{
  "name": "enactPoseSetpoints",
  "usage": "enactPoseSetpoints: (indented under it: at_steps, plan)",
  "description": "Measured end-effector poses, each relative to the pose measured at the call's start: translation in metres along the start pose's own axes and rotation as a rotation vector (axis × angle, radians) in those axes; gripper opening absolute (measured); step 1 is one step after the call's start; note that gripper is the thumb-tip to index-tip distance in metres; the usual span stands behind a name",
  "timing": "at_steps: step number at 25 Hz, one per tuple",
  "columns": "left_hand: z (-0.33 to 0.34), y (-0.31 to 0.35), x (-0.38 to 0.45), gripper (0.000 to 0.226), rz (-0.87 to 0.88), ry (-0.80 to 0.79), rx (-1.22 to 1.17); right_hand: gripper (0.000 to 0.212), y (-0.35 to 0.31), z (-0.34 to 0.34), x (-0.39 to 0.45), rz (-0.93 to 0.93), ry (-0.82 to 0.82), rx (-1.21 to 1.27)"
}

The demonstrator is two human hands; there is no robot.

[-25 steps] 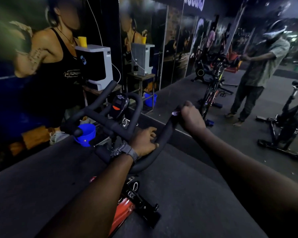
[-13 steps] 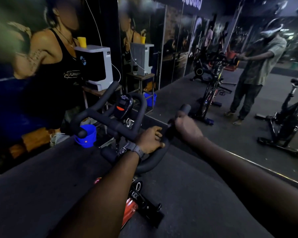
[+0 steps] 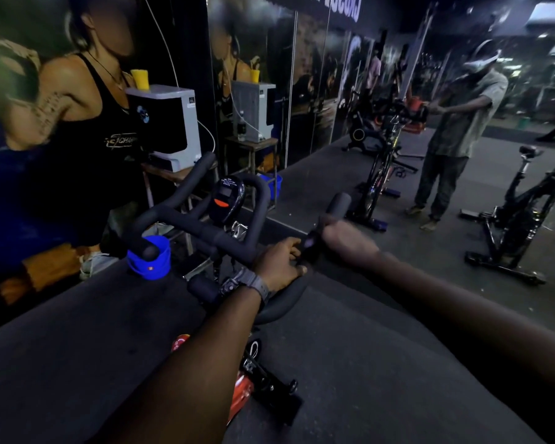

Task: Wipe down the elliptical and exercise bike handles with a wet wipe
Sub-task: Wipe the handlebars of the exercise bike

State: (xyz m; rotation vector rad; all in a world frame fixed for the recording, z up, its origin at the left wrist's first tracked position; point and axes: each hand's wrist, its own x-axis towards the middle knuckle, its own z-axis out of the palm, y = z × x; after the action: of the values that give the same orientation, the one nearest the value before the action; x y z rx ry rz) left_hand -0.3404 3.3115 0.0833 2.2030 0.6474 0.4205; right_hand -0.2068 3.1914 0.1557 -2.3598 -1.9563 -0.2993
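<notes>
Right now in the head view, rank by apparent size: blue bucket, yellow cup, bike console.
1. blue bucket and bike console: look alike; nearness makes it unsure
2. yellow cup

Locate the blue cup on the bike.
In the head view, the blue cup sits at the left, hanging under the handlebar's left end, left of the left hand.

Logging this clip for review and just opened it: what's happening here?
A person stands at an exercise bike in a dim gym. Their left hand grips the handlebar near its right bend, while the right hand is wrapped round the right-hand handle below its tip. A wipe cannot be made out in the blur. The bike's console sits at the centre of the bars, and a blue cup lies behind the left bar end.
</notes>
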Motion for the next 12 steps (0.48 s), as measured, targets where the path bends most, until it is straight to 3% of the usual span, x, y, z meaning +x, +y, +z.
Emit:
enactPoseSetpoints:
  at_steps: [2, 4, 7, 8, 10, 12]
  plan:
    - [-0.002, 0.003, -0.002, 0.071, 0.006, -0.01, 0.014, 0.02, 0.036, -0.019, 0.021, 0.209, 0.151, -0.009]
    - [-0.002, 0.002, -0.001, 0.074, 0.015, -0.008, 0.017, 0.023, 0.012, -0.012, 0.014, 0.285, 0.151, 0.082]
    - [-0.003, -0.001, -0.002, 0.079, 0.055, 0.001, 0.047, 0.031, -0.029, 0.017, -0.014, 0.027, 0.055, 0.045]
    - [-0.004, -0.001, -0.002, 0.079, 0.062, 0.002, 0.051, 0.028, -0.021, 0.009, -0.01, 0.033, 0.061, 0.046]
    - [-0.005, -0.002, -0.003, 0.08, 0.057, -0.011, 0.05, 0.018, 0.013, -0.012, 0.01, 0.213, 0.134, 0.109]
    - [-0.004, -0.002, -0.004, 0.081, 0.051, -0.022, 0.042, 0.011, 0.011, 0.0, 0.011, 0.185, 0.244, 0.124]
